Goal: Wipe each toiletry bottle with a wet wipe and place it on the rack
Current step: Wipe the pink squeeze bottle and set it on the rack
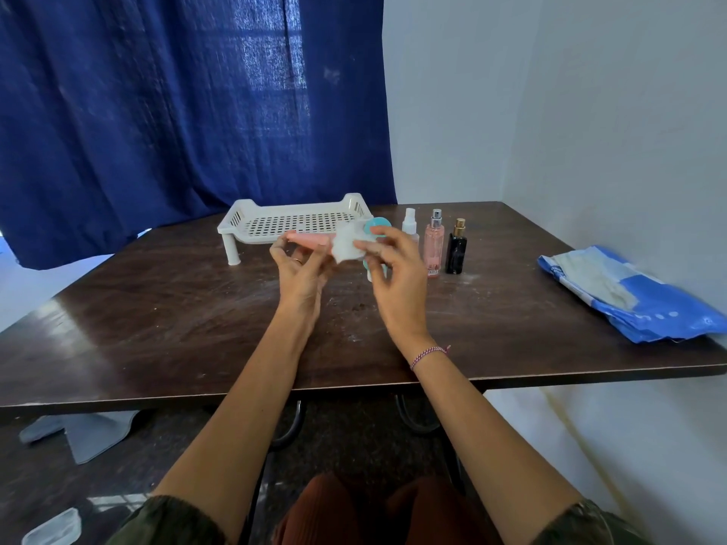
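Observation:
My left hand (301, 269) grips a pink tube (310, 238) held sideways above the table. My right hand (393, 265) pinches a crumpled white wet wipe (346, 247) against the tube's right end. A teal-capped bottle (378, 226) stands partly hidden behind my right hand. To its right stand a small white spray bottle (410, 223), a pink spray bottle (433, 245) and a black bottle with a gold cap (456, 249). The white perforated rack (251, 226) sits at the back of the table, with nothing on it.
A blue and white wipes pack (629, 297) lies on the right of the dark wooden table (177, 320). A blue curtain (177, 104) hangs behind the rack. A white wall borders the table on the right. A clear container (53, 529) sits on the floor.

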{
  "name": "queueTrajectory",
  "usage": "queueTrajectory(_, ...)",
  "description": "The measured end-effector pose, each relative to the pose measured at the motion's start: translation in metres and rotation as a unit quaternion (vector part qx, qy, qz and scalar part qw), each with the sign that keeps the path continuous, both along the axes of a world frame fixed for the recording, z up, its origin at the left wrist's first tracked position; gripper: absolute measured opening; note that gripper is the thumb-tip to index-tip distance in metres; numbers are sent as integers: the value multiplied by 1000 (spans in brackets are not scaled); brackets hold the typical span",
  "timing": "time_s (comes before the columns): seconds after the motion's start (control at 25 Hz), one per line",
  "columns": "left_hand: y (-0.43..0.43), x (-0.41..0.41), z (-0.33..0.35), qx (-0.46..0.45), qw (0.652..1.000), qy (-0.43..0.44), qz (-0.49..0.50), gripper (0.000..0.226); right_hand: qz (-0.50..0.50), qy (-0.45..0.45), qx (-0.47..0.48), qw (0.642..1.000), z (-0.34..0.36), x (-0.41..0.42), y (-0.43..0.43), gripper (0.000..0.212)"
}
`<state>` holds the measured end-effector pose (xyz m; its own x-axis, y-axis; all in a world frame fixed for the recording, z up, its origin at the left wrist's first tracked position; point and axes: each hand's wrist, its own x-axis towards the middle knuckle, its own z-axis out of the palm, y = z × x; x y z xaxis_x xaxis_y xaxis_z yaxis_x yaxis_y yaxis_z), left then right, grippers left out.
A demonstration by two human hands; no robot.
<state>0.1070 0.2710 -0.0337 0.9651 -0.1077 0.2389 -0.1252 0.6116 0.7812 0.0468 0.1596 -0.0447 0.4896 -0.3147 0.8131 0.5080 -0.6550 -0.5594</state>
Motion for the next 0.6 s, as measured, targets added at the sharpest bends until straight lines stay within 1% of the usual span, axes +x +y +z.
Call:
queueTrajectory(0.08, 0, 0, -2, 17, 1000, -25, 5, 53, -14, 42, -97, 994, -3, 0, 3, 28)
queueTrajectory(0.16, 1, 0, -3, 42, 998, -43, 17, 55, -27, 54, -138, 989, -5, 0, 5, 33)
queueTrajectory(0.28, 2, 1, -6, 89, 993, -58, 56, 64, -37, 65, -123, 990, -3, -2, 7, 34)
queueTrajectory(0.48, 1, 0, -6, 111, 988, -73, 72, 63, -33, 146, -104, 983, 0, -4, 8, 45)
queueTrajectory(0.6, 2, 4, -7, 120, 988, -66, 67, 62, -28, 153, -92, 984, 0, -3, 6, 46)
